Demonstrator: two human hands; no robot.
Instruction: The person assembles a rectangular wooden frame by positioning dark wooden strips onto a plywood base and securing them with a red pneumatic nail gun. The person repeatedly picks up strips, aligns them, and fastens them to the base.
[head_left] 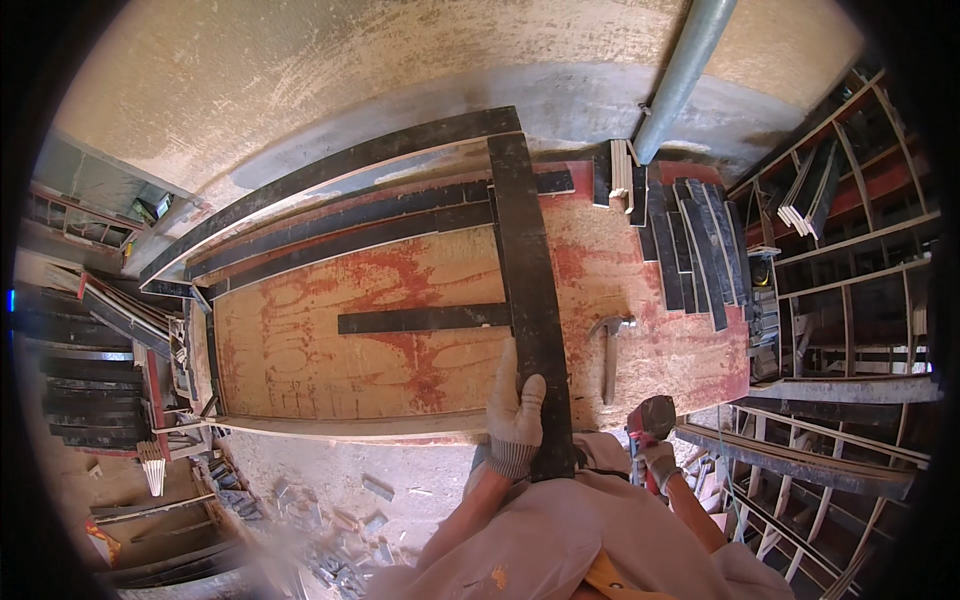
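My left hand (516, 412), in a grey work glove, is shut on the near end of a long dark plank (530, 270) that lies across the worn red-and-tan plywood bench (320, 350), running away from me. A shorter dark plank (425, 319) butts against its left side at a right angle. My right hand (655, 462), also gloved, grips a red power tool (650, 418) at the bench's near right corner. A hammer (610, 350) lies on the bench just right of the long plank.
Several long dark planks (350, 215) lie along the bench's far edge, and a stack of short dark boards (695, 245) sits at its right end. A grey pipe (685, 70) runs up the concrete wall. Wooden racks (850, 270) stand right; offcuts (330, 520) litter the floor.
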